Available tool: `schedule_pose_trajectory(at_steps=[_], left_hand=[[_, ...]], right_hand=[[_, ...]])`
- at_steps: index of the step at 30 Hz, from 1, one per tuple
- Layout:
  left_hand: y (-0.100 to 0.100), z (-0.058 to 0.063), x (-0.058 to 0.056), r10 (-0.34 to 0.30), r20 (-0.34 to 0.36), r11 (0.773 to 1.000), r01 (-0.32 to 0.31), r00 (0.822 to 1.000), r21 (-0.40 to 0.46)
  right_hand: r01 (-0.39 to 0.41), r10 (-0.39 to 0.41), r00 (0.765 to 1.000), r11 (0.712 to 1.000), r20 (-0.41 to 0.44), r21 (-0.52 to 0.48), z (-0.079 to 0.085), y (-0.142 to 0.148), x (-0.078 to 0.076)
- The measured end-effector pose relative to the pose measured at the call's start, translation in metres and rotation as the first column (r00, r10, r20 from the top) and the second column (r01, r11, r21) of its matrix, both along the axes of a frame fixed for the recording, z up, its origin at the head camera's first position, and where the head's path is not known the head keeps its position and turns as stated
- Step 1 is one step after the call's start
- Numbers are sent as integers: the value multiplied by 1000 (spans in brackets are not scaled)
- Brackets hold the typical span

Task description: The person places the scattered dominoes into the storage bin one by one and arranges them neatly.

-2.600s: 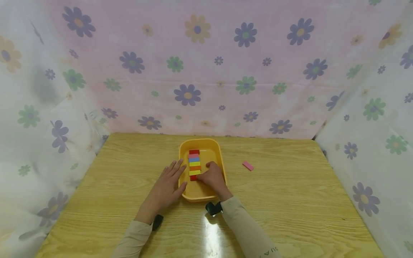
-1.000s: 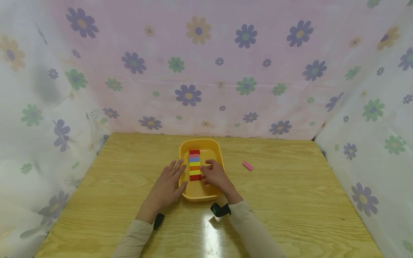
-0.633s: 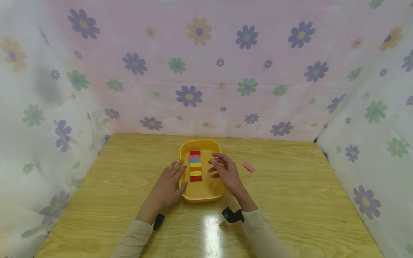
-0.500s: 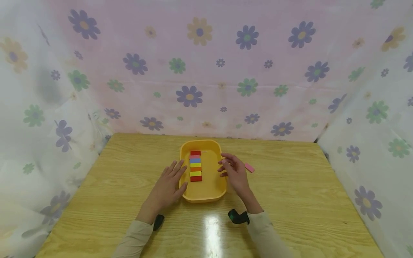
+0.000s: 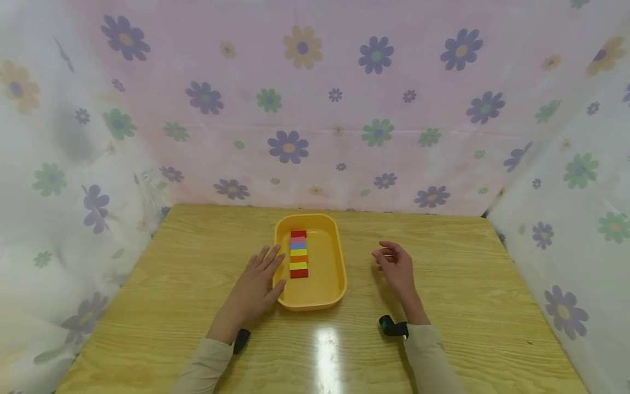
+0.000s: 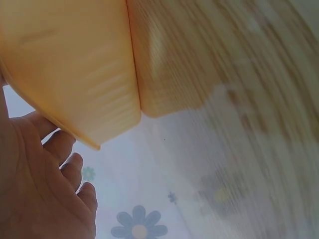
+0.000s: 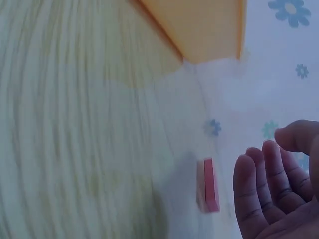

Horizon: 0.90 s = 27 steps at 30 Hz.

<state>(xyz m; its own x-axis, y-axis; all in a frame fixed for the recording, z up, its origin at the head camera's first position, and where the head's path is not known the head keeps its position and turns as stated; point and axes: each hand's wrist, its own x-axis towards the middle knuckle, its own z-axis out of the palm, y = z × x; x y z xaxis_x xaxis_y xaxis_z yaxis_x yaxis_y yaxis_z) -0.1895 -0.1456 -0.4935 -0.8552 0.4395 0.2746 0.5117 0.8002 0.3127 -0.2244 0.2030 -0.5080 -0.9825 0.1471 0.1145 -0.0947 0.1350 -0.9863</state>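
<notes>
A yellow plastic tray (image 5: 327, 273) stands on the wooden table, with a row of several small coloured blocks (image 5: 298, 253) lined up along its left half: red, pink, blue, yellow and orange. The left hand (image 5: 253, 287) rests on the tray's left rim with its fingers spread; the left wrist view shows its fingers at the rim (image 6: 65, 132). Beyond the tray's right side, the right hand (image 5: 396, 268) hovers with loosely bent fingers. Beside it in the right wrist view, a single pink block (image 7: 212, 185) lies on the tabletop, apart from the fingers. In the head view that hand largely hides this block.
The wood-grain table (image 5: 472, 295) extends to both sides of the tray. Flower-patterned curtains (image 5: 344, 126) enclose it at the back and sides. A black wrist camera (image 5: 392, 326) sticks out from the right wrist.
The right hand has left the block row in the tray and moved right, over the loose pink block. The front red block sits squarer with the row. The left hand stays put.
</notes>
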Motion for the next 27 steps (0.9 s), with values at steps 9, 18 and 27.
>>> schedule_pose_trajectory(at_steps=[9, 18, 27], left_hand=[[-1, 3, 0, 3, 21, 1000, -3, 1000, -10], [-1, 4, -2, 0, 10, 1000, 0, 1000, -21], [0, 6, -1, -6, 15, 1000, 7, 1000, -14]], right_hand=[[94, -94, 995, 954, -13, 285, -6, 27, -1], [-25, -24, 992, 927, 126, 374, -6, 33, -10], [-93, 8, 981, 897, 193, 433, -5, 35, -13]])
